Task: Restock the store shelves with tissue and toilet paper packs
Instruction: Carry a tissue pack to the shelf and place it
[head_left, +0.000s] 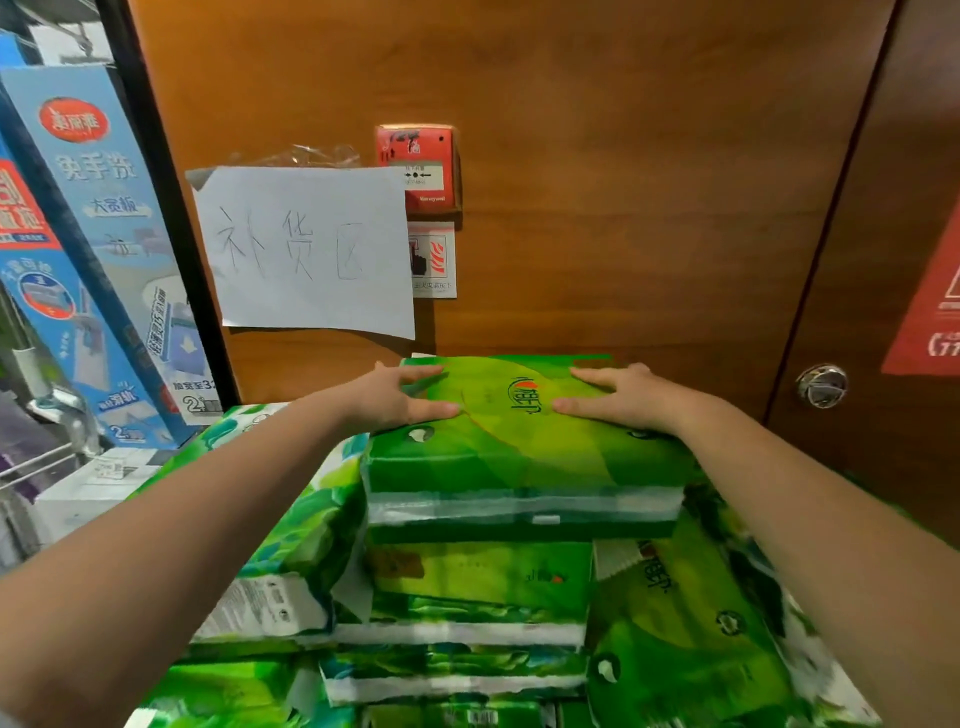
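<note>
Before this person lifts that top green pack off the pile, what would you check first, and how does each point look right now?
1. Left hand on the top pack: ok, fingers flat on its left end.
2. Right hand on the pack: ok, flat on its right end.
3. Firm grip: not ok, fingers rest on top rather than curl round.
4. Pack lying level on the stack below: ok.
5. Wrapper intact: cannot tell.
6. Room behind, at the wooden wall: cannot tell.

glossy plastic tissue pack (524, 441), wood-grain wall (623, 182), matt paper sign (311, 254)
</note>
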